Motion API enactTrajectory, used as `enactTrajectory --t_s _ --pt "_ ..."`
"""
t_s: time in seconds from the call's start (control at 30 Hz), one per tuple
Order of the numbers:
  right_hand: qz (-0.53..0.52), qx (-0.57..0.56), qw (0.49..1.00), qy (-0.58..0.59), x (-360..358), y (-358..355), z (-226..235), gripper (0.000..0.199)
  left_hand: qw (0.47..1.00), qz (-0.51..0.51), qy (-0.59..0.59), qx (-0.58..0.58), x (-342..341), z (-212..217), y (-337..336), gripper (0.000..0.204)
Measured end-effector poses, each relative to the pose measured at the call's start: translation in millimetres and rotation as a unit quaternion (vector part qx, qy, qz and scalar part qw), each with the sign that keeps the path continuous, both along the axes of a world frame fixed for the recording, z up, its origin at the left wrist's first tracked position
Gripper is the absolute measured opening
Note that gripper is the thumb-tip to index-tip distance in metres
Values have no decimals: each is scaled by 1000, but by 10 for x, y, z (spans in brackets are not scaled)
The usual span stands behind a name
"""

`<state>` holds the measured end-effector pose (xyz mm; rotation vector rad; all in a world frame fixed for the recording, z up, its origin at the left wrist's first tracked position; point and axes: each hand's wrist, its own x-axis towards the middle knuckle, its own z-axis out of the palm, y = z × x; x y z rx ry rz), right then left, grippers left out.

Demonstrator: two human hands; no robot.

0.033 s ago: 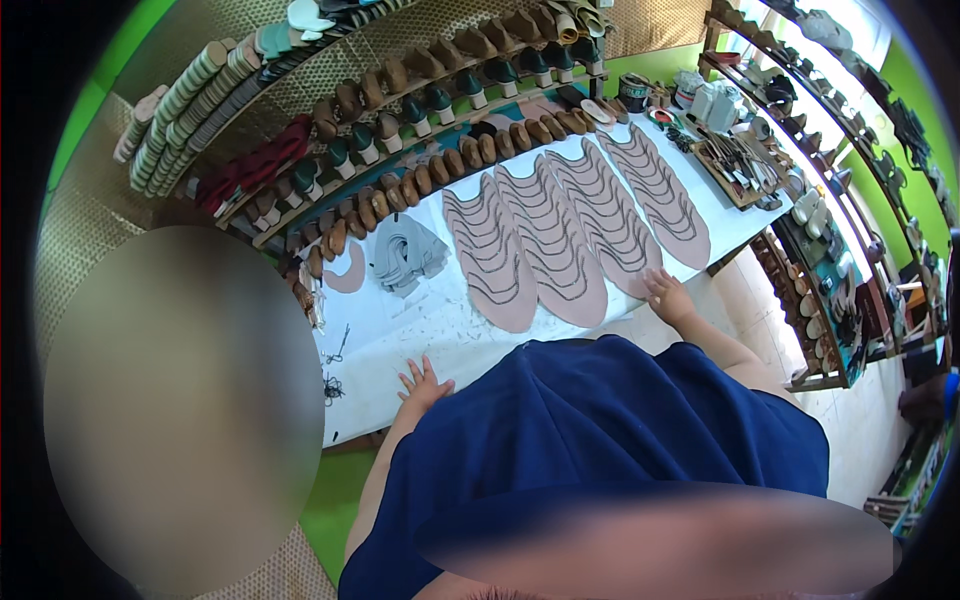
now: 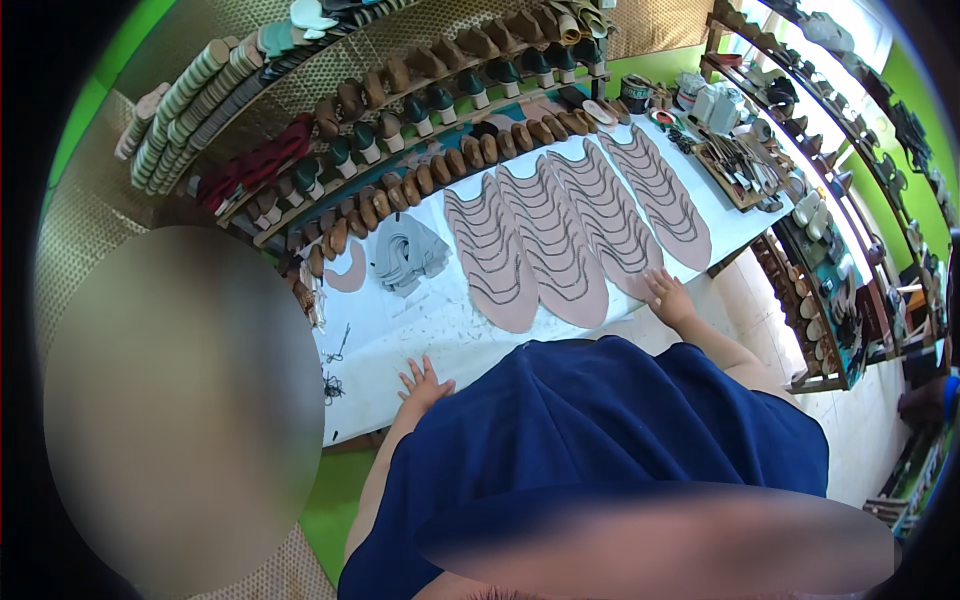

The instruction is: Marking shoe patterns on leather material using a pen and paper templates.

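My left hand (image 2: 426, 385) rests on the near edge of the white table, its fingers spread and nothing in it. With fingers apart, my right hand (image 2: 669, 296) lies at the same edge and touches or nearly touches the rounded near end of a row of shoe upper pieces. Several such rows (image 2: 515, 312) of overlapping U-shaped pinkish pieces with dark edges run away from me. Left of them are a heap of folded grey strips (image 2: 410, 253) and a single U-shaped pink piece (image 2: 347, 270).
The white table (image 2: 385, 358) carries black cord scraps (image 2: 333, 386) at left. Wooden shoe parts (image 2: 437, 168) line its far side below shelves of shoes. At far right are a tray of hand tools (image 2: 740, 172) and a dark can (image 2: 635, 93). A shoe rack (image 2: 820, 290) stands at right.
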<state>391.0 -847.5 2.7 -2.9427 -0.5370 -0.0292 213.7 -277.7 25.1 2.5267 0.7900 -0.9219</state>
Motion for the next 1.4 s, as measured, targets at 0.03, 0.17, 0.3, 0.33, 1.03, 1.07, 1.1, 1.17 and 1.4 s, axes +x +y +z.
enactTrajectory --t_s 0.03,0.17,0.3,0.33,1.03,1.07,1.1,1.17,1.4 --pt "3 -1 1000 -1 -25 6 -26 53 1000 3 -1 -1 -5 -2 6 112" --pt "-37 -44 995 86 -63 79 -49 66 1000 -3 -5 -15 -5 58 19 111" --pt "-77 -64 988 121 -53 187 -39 63 999 -11 -42 -15 -32 9 78 108" --pt "-72 -62 988 118 -40 213 -25 63 999 -6 -44 -12 -52 8 85 108" --pt "212 70 974 17 354 4463 370 48 948 -127 -248 152 -889 -162 2336 82" --pt "246 66 967 -3 355 4810 331 47 953 -115 -239 146 -879 -25 2290 81" --pt "281 61 957 -22 352 5146 317 47 958 -102 -229 139 -865 44 2289 80" --pt "379 84 921 16 359 5809 453 46 958 -58 -248 130 -882 -52 2351 81" --pt "381 -11 924 24 720 7403 -56 42 962 -49 -259 71 -818 -178 2516 87"
